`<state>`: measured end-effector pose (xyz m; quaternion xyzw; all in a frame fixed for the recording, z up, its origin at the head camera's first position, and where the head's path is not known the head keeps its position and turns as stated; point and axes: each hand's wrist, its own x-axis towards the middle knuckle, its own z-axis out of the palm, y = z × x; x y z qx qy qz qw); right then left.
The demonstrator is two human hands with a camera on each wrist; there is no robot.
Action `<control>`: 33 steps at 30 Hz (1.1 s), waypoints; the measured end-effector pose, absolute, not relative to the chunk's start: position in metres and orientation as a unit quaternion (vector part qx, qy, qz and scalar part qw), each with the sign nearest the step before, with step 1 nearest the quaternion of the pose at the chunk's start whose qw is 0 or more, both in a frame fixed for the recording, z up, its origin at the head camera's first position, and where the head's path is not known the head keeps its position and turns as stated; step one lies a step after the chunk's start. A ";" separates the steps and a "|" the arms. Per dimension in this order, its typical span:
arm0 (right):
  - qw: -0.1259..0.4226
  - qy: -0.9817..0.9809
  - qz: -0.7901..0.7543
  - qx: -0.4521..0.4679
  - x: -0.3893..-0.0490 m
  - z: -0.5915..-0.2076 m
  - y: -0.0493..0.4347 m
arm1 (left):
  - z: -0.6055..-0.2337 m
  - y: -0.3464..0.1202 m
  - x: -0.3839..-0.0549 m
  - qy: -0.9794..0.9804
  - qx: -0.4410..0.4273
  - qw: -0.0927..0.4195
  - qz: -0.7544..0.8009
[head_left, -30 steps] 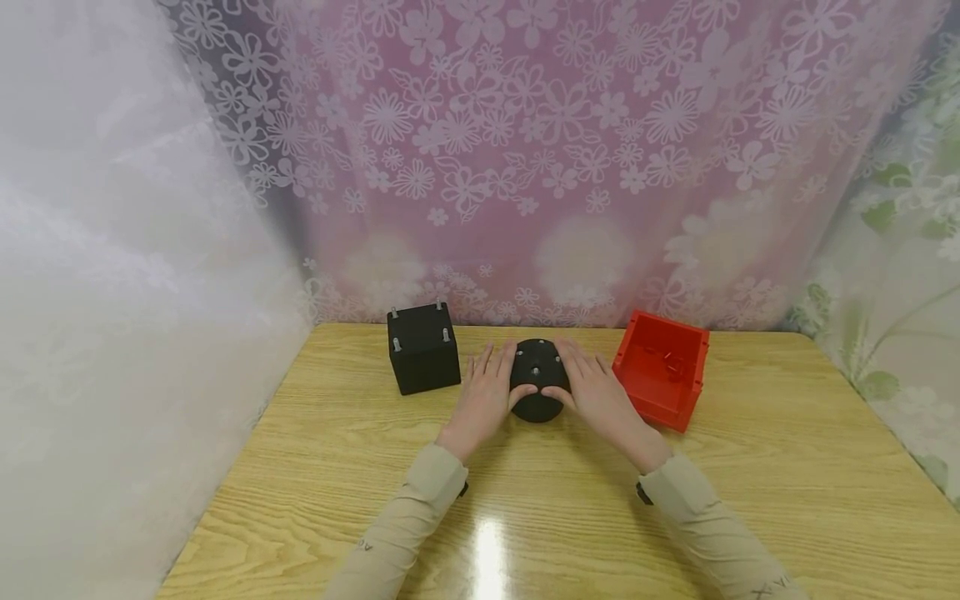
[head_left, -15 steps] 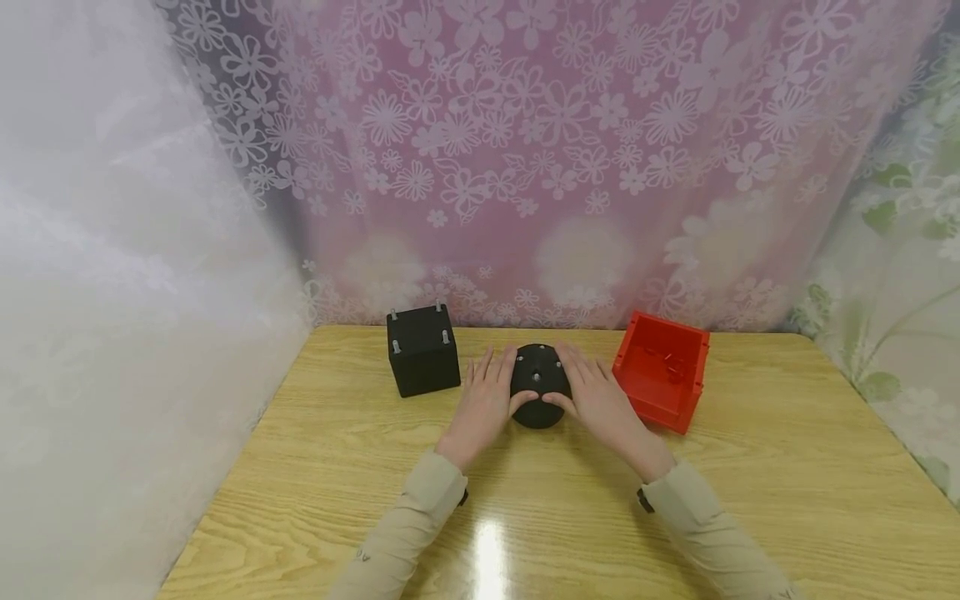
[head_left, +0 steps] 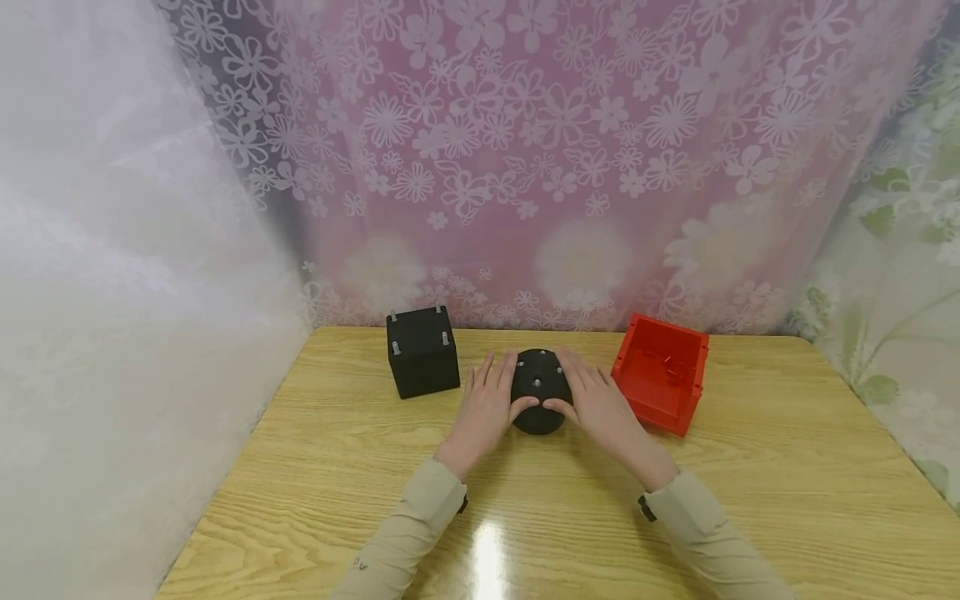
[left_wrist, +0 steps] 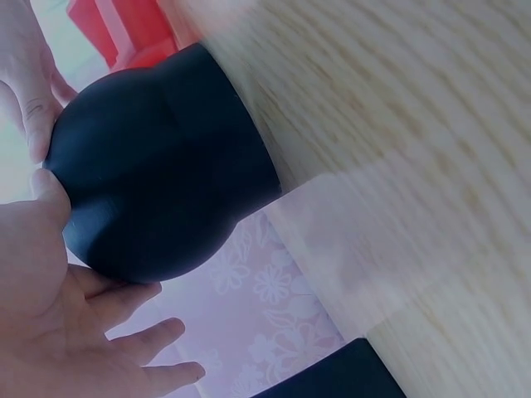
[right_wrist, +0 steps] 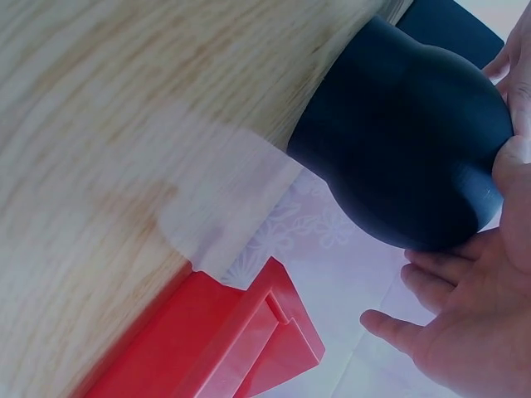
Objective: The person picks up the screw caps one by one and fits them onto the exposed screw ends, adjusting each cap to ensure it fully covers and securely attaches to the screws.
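A black bulbous object with a cylindrical base (head_left: 542,364) stands on the table, with several small metal studs on its top. My left hand (head_left: 483,408) holds its left side and my right hand (head_left: 600,408) its right side, the thumbs nearly meeting at the front. In the left wrist view the left hand (left_wrist: 58,307) has thumb and index finger against the rounded upper part (left_wrist: 149,182); its other fingers stand apart from it. Likewise the right hand (right_wrist: 489,307) touches the rounded part (right_wrist: 415,141) with thumb and fingertips, other fingers spread.
Left of the hands stands a black cube (head_left: 423,354) with upright metal pins on top. An open red bin (head_left: 663,408) with small red pieces inside sits close to the right hand. All rest on a wooden table (head_left: 337,483), backed by a flowered curtain (head_left: 562,167).
Both hands and the black bulbous object have shifted slightly towards the person, the hold unchanged. The cube and the red bin stay in place.
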<state>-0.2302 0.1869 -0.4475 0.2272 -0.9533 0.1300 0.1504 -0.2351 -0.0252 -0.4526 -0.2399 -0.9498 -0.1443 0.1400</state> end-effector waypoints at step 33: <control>0.163 -0.948 0.139 0.236 -0.213 -0.451 0.189 | -0.454 -0.024 -0.217 -0.950 -0.239 0.134 -0.150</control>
